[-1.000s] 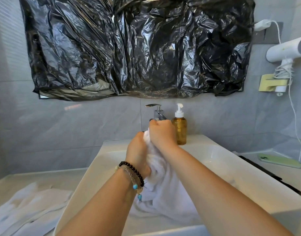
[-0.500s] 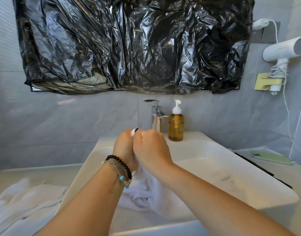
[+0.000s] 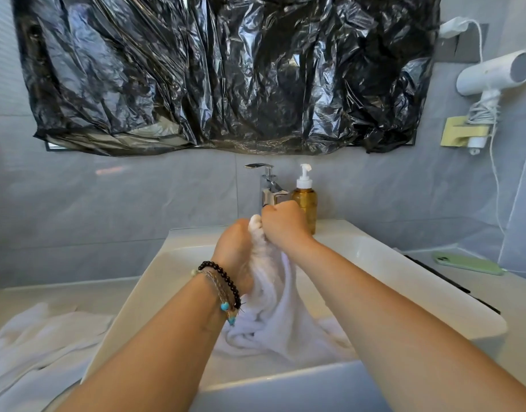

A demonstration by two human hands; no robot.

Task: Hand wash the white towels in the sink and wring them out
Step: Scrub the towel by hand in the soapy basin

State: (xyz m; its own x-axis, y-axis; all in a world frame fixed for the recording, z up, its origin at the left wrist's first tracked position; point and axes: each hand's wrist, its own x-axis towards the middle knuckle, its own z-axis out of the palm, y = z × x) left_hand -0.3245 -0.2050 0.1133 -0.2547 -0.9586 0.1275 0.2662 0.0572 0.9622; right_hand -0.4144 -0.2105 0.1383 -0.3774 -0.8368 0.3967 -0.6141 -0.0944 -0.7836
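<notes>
- Nearest, at the lower left of the frame, one white towel [image 3: 32, 349] is lying spread on the counter [image 3: 62, 292], outside the basin and untouched.
- Just beyond, in the lower centre, a second white towel [image 3: 273, 316] is hanging bunched from both hands, its lower folds resting in the sink [image 3: 404, 269]; two towels are showing in all.
- At centre frame, the left hand [image 3: 233, 251], wearing beaded bracelets [image 3: 223, 286] at the wrist, is clenching the gathered towel from the left.
- Beside it, the right hand [image 3: 282, 223] is gripping the same towel at its top, fist closed; the two fists are nearly touching, with a nub of cloth poking up between them.
- Judged from this grip, the scrubbing step is under way, cloth rubbing on cloth; wringing is not yet evident.
- Next, the move is calling for shifting the grip to a fresh section, then twisting the fists in opposite directions over the basin.
- Farther back, one faucet [image 3: 267, 185] and one amber pump bottle [image 3: 305, 200] are standing at the rim; no running water is visible.
- Farthest, one black plastic sheet [image 3: 226, 72] is covering the upper wall, one hair dryer [image 3: 493, 75] is hanging at the upper right, and one green phone [image 3: 466, 263] is lying at the right.
</notes>
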